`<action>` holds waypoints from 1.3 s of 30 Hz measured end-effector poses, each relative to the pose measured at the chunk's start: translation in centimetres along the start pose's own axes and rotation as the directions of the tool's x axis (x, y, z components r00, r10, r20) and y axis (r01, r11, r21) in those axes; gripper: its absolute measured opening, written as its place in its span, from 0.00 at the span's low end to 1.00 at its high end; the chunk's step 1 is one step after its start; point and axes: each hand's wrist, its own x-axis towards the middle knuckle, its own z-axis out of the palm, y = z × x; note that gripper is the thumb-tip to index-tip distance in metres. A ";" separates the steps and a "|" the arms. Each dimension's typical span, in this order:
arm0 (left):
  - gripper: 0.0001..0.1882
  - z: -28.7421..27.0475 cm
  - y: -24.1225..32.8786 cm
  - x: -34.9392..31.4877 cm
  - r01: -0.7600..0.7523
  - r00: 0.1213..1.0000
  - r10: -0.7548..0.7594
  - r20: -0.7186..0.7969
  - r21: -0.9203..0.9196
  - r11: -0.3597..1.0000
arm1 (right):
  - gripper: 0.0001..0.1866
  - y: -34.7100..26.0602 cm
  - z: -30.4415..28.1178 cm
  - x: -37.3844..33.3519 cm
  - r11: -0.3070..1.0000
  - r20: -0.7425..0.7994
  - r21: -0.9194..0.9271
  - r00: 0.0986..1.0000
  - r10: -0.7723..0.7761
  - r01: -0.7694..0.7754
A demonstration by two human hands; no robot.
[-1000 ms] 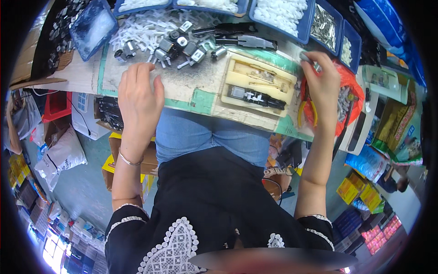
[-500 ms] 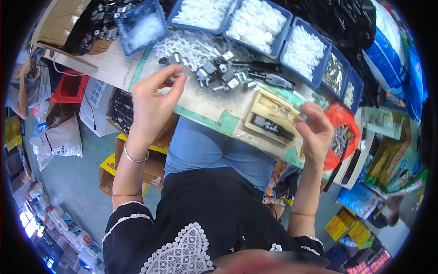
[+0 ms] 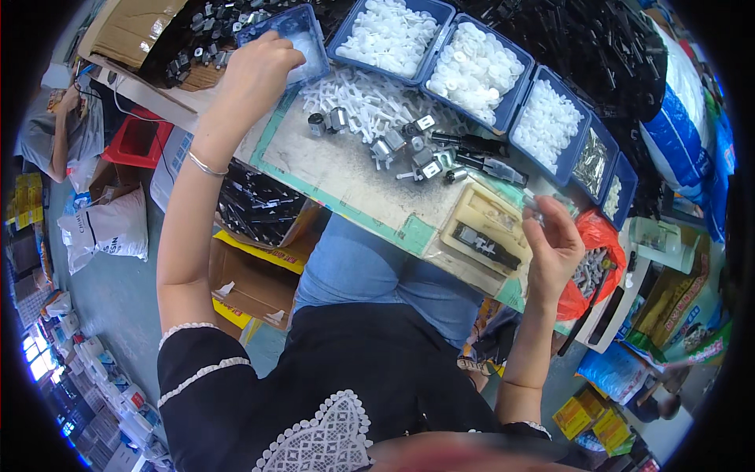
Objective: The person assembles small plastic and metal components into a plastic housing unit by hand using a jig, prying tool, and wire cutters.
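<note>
My left hand (image 3: 255,71) reaches far left to a small blue tray (image 3: 303,31). Its fingers curl down at the tray's near rim and hide whatever is under them. My right hand (image 3: 554,248) is raised at the table's right edge, with thumb and fingers pinching a small pale part (image 3: 530,203). It hovers just right of a beige moulded jig (image 3: 487,232) that holds a black piece. Loose metal fittings and white plastic pieces (image 3: 385,134) lie between my hands on the worn green mat (image 3: 346,181).
Blue trays of white plastic parts (image 3: 476,71) line the back of the table, with black parts heaped behind. A red bag of metal pieces (image 3: 594,259) hangs at the right. Cardboard boxes (image 3: 252,275) stand under the table, and another person (image 3: 55,134) crouches at far left.
My left hand moved from the mat out to the far-left blue tray. My right hand came off the red bag and rose beside the jig, and the view tilted.
</note>
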 end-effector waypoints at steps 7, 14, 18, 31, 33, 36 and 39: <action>0.06 -3.2 1.8 0.1 -0.062 0.997 0.063 -0.049 0.029 0.998 | 0.17 -0.5 -0.3 -0.3 0.999 0.015 -0.016 0.999 -0.039 0.039; 0.06 -5.3 12.0 -0.8 0.086 0.976 -0.205 -0.072 -0.738 0.669 | 0.19 -2.9 2.2 -0.3 0.948 0.178 0.317 0.982 -0.065 0.005; 0.06 -4.7 17.1 -1.3 0.241 0.940 -0.291 0.179 -0.951 0.193 | 0.17 -2.7 3.2 -1.0 0.978 0.141 0.209 0.990 -0.018 -0.011; 0.08 -3.8 21.1 -0.5 0.449 0.869 -0.043 0.493 -0.823 -0.349 | 0.16 -2.6 0.2 -2.8 0.982 0.090 0.182 0.996 0.024 -0.041; 0.08 -3.9 21.2 -0.3 0.467 0.860 -0.027 0.510 -0.807 -0.360 | 0.16 -2.8 0.0 -3.0 0.984 0.091 0.173 0.996 0.018 -0.033; 0.10 -3.5 20.8 -0.3 0.541 0.818 0.042 0.573 -0.742 -0.396 | 0.17 -3.3 -0.3 -3.1 0.996 0.176 -0.063 0.983 -0.053 0.064; 0.12 -3.1 21.7 -0.9 0.554 0.813 0.069 0.579 -0.731 -0.398 | 0.17 -3.1 -0.4 -3.4 0.951 0.221 -0.249 0.967 -0.126 0.181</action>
